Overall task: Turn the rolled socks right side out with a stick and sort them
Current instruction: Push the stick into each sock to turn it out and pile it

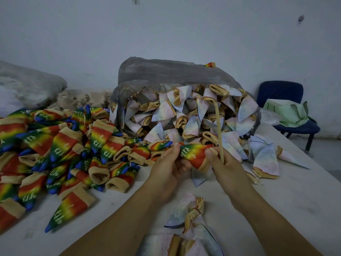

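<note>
Pale inside-out socks (pixel 186 242) lay bunched at the nearest edge of the table (pixel 299 204), a grey-white top with scuffs and smudges. Above them, 2 bare hands held 1 rainbow sock (pixel 193 153) just over the surface. The left hand (pixel 166 169) pinched its blue-green toe end between thumb and curled fingers. The right hand (pixel 226 164) pressed its thumb on the sock's red and beige cuff end and gripped a wooden stick (pixel 218 126), which rose from the fist and leaned slightly left.

Rainbow socks already turned right side out lay in a heap of rainbow socks (pixel 55 145) covering the left of the table. Behind the hands a grey plastic bag (pixel 166 71) lay on its side, mouth toward the camera, spilling a pile of pale rolled socks (pixel 184 111) onto the table. At far left sat another clear bag (pixel 27 84) beside a beige heap (pixel 79 98). To the right, off the table, a blue chair (pixel 280 91) carried a pale green paper bag (pixel 287 113). The wall (pixel 184 30) behind was plain grey-white with a few dark marks.
</note>
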Motion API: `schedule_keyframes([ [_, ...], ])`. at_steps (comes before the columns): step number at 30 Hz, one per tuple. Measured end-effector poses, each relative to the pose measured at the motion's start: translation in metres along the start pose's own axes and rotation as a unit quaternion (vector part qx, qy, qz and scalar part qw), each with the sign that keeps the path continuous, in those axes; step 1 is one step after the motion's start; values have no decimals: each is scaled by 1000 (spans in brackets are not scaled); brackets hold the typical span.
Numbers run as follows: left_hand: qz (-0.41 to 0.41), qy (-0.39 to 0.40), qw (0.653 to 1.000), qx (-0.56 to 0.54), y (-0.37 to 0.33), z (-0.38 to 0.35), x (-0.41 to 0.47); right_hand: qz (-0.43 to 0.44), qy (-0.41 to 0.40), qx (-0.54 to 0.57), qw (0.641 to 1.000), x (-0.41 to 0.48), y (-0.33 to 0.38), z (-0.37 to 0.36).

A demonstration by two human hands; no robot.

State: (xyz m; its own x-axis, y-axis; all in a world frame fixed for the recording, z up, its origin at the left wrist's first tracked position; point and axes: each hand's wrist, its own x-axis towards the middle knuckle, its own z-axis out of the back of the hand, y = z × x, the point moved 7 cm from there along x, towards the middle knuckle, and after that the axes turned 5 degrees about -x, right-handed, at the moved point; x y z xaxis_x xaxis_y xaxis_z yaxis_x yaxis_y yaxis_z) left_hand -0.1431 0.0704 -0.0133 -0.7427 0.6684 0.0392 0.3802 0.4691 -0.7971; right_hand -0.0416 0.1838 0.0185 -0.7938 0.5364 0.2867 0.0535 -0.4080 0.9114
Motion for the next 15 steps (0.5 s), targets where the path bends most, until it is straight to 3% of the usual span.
schedule_keyframes([
  [9, 49, 49, 997, 15, 12, -4, -1, 30, 27, -71, 997, -4, 0, -5],
  [15, 7, 42, 997, 69, 10, -4, 1, 33, 14, -66, 997, -4, 2, -8],
])
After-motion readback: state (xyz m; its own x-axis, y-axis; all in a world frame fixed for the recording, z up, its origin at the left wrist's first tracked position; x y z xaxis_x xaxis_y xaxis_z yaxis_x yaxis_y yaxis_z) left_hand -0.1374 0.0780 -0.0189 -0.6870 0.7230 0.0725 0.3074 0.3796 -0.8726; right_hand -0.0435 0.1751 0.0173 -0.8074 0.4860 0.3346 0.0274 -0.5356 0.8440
